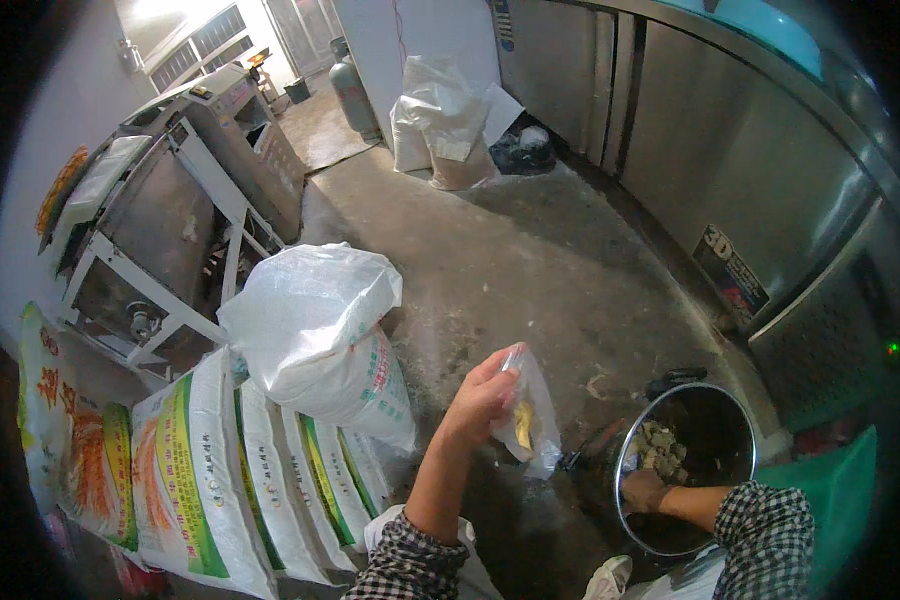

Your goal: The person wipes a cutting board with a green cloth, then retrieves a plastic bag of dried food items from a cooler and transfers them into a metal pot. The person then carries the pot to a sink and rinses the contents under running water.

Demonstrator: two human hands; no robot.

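Observation:
My left hand (487, 394) pinches the top edge of a clear plastic bag (536, 420), which hangs over the floor with a yellowish piece inside. To its right stands a deep round metal-rimmed bucket (753, 442), part filled with greyish-brown chunks (664, 450). My right hand (643, 491) reaches down inside the bucket, beside the chunks. Its fingers are dim and partly hidden, so I cannot tell whether they hold anything. Something pale and shiny lies next to them.
Printed woven sacks (195, 480) stand in a row at the left, with an open-topped white sack (315, 322) beside them. Behind is a metal-framed machine (150, 225). More sacks (442, 120) and a gas cylinder (352, 94) stand farther back. Stainless steel cabinets (735, 150) line the right.

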